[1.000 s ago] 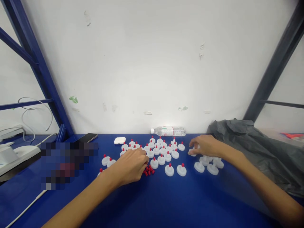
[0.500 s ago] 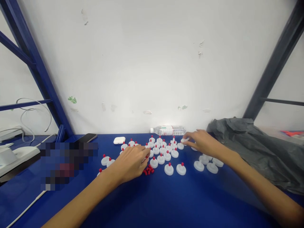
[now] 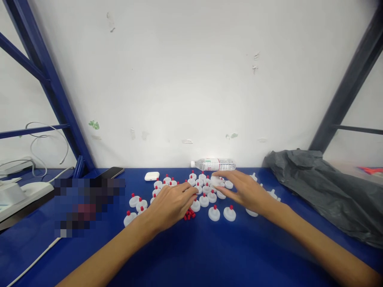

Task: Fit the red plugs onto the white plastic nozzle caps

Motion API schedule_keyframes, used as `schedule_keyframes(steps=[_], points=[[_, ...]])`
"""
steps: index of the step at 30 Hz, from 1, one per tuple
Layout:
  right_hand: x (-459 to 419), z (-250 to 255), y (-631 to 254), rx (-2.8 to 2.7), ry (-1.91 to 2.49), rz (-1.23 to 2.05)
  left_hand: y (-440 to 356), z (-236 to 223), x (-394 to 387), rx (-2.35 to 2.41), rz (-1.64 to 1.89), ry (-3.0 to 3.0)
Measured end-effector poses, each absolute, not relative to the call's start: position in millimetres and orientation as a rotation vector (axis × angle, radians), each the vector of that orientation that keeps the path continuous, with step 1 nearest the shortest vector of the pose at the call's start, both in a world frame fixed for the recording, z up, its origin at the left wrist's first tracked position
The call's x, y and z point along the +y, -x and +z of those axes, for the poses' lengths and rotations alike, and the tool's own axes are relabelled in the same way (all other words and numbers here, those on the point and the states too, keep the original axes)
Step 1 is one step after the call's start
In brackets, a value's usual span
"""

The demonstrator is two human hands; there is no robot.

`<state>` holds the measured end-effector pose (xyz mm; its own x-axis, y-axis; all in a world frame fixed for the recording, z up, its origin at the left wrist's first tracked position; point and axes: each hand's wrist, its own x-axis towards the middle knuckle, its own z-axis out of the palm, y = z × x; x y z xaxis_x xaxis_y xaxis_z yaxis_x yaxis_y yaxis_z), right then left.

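Note:
On the blue table stand many round white plastic lids (image 3: 214,214), most topped with a small red tip cap (image 3: 231,207). My right hand (image 3: 243,189) pinches a white nozzle lid (image 3: 216,181) between thumb and fingers, tilted sideways above the others. My left hand (image 3: 173,201) is closed, fingertips pressed together beside the lids and just above a small pile of loose red caps (image 3: 189,215); whatever it pinches is hidden. Several lids without red caps (image 3: 272,194) lie to the right, partly behind my right hand and wrist.
A clear plastic bottle (image 3: 227,164) lies along the wall behind the lids. A white earbud case (image 3: 152,175) and a phone (image 3: 112,172) lie to the left, with a power strip (image 3: 36,193) and cables beyond. A dark grey plastic bag (image 3: 314,187) covers the right side.
My right hand has moved left with the white nozzle lid, from the right-hand lids towards my left hand. My left hand has shifted slightly right and stays closed.

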<state>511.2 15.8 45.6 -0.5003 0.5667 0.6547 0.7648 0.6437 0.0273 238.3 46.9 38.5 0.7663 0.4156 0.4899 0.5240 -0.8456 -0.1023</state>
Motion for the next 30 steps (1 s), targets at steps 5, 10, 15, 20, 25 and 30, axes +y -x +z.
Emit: schedule_keyframes(steps=[5, 10, 15, 20, 25, 30], points=[[1.5, 45.8, -491.9, -2.29, 0.897, -0.49, -237.5, 36.9, 46.2, -0.609, -0.884, 2.673], [-4.7, 43.5, -482.9, -2.345, 0.881, -0.469, -237.7, 34.7, 42.7, -0.465, -0.898, 2.662], [-4.1, 41.0, -479.7, -2.328, 0.883, -0.475, -238.7, 34.3, 39.7, -0.369, -0.962, 2.603], [-0.9, 38.9, -482.9, -2.32, 0.885, -0.486, -241.2, 34.5, 35.4, -0.339, -0.995, 2.587], [0.4, 37.7, -486.7, -2.325, 0.86, -0.527, -241.4, 31.0, 36.9, -0.433, -0.983, 2.611], [-1.8, 37.6, -484.3, -2.334, 0.875, -0.565, -242.8, 27.6, 38.2, -0.532, -1.088, 2.631]])
